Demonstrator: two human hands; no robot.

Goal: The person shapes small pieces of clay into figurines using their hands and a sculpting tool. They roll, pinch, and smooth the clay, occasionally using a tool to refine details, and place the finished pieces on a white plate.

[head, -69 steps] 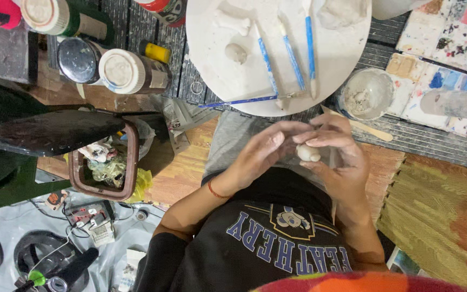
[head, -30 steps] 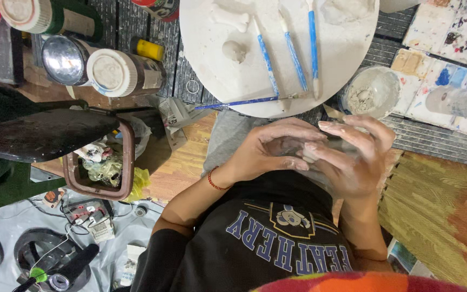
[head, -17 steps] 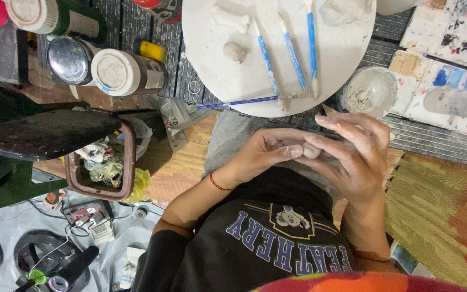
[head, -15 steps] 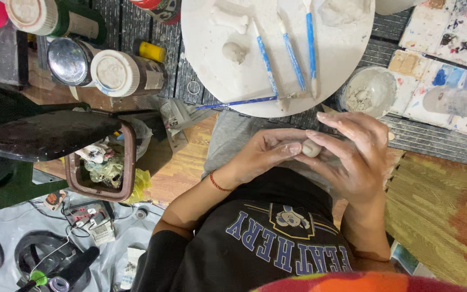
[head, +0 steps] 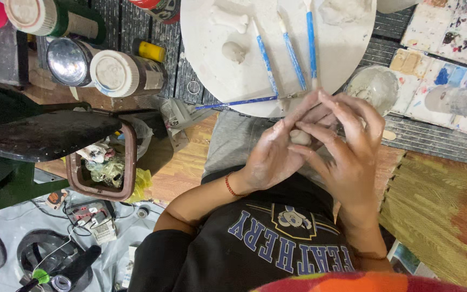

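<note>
Both hands sit just below the near edge of the round white board (head: 212, 65), w/ open room only toward the lap. Left hand (head: 268, 157) and right hand (head: 347, 151) are curled loosely round a small clay lump (head: 300, 137), fingertips pinching it between them. Lump is roundish; can't tell any long axis or which way it points. Blue-handled tools (head: 287, 51) lie on the board, handles running away from the hands. Clear cup (head: 373, 86) stands right of the board.
</note>
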